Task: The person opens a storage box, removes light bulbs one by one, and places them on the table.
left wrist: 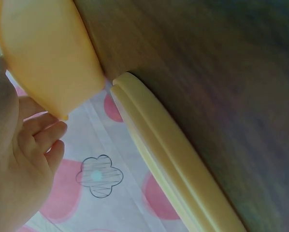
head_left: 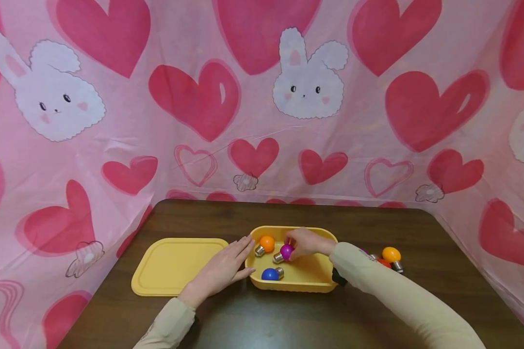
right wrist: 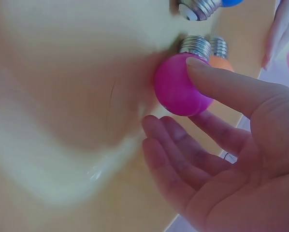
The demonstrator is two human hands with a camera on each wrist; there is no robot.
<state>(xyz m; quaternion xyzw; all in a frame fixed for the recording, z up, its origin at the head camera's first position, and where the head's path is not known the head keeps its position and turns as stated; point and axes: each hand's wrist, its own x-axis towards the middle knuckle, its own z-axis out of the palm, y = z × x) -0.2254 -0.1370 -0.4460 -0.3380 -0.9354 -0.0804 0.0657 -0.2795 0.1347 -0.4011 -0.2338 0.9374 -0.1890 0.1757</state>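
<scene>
A yellow rectangular container [head_left: 303, 286] with rounded corners sits on the table, with small light bulbs inside. My right hand [head_left: 306, 242] reaches into it and pinches a magenta light bulb [right wrist: 183, 86] between thumb and index finger, its metal screw base pointing away from the palm. Left of that bulb lies an orange light bulb [head_left: 267, 243], and nearer me a blue light bulb [head_left: 270, 274]. My left hand [head_left: 223, 264] rests against the container's left end, fingers extended along the rim. In the left wrist view its fingertips touch the container's outer wall [left wrist: 52, 53].
A flat yellow lid [head_left: 179, 266] lies left of the container. Right of it, partly behind my right sleeve, are a yellow-orange light bulb [head_left: 391, 254], a red bulb [head_left: 384, 262] and a bit of purple. A pink heart-patterned cloth [head_left: 262, 126] hangs behind the dark wooden table [head_left: 227, 320].
</scene>
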